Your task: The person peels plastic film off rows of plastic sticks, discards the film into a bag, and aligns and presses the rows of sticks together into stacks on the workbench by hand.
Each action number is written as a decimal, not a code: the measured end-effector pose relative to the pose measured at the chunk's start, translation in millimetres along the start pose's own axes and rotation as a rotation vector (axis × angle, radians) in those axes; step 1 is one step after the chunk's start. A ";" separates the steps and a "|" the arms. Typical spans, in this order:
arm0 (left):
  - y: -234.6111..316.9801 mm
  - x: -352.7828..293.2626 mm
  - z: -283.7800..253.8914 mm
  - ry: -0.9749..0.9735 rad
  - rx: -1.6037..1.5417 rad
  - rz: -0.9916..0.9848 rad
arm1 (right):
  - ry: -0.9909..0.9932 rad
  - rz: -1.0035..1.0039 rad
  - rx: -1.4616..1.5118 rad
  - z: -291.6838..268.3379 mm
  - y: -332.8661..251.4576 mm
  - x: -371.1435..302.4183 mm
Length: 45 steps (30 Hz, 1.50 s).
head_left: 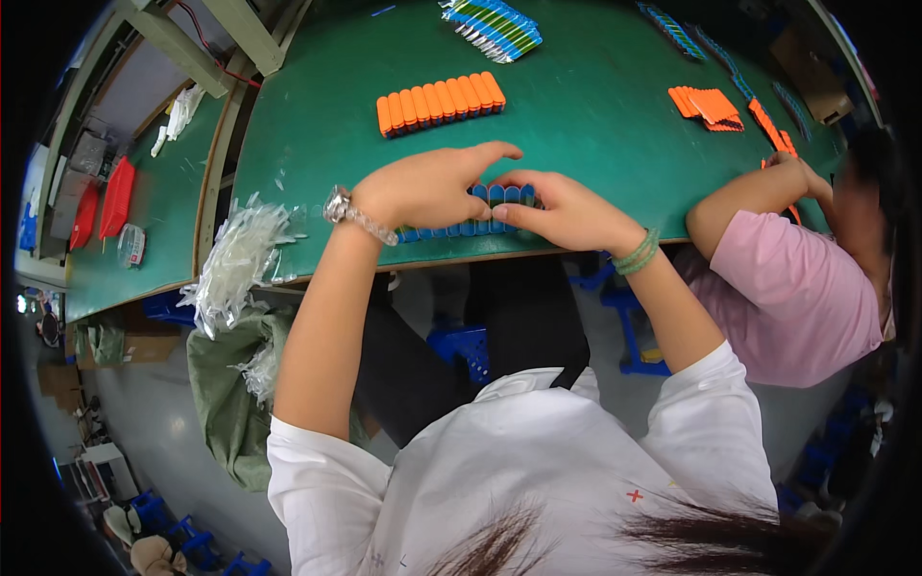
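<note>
At the near edge of the green table lies a row of slim blue pieces with rounded ends (468, 228), packed side by side; their exact kind I cannot make out. My left hand (423, 187) reaches over the row's left part, its thumb against the pieces and its index finger stretched to the right. The other left fingers are mostly hidden. At the right end, my right hand (574, 211) grips the row between thumb and fingers. Beyond my hands stands a similar row with orange tops and blue lower parts (440, 104).
Clear plastic sleeves (240, 254) are heaped at the table's left edge, above a green sack (226, 394). Blue-green wrapped strips (492, 29) lie at the far side. Orange pieces (708, 108) sit to the right, near a co-worker in a pink top (792, 298).
</note>
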<state>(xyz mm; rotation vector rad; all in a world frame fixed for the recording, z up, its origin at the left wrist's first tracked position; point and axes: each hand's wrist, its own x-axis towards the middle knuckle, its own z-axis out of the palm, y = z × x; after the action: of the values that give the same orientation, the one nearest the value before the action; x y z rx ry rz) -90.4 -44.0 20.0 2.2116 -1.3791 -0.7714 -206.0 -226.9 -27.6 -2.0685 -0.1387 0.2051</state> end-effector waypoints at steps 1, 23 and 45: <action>0.6 1.9 -1.3 -0.017 -0.004 -0.011 | 0.011 -0.020 0.002 -0.4 3.3 2.8; 8.5 -9.4 41.2 0.330 0.327 0.229 | 0.229 -0.083 -0.189 10.6 3.1 -9.5; -8.5 17.9 1.9 -0.077 0.000 0.106 | 0.025 0.260 0.452 -11.6 2.6 -2.3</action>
<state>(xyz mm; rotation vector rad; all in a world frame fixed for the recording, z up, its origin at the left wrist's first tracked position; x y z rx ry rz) -79.6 -56.8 9.3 2.1101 -1.5194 -0.8263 -205.9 -238.4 -24.1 -1.6316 0.1802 0.3364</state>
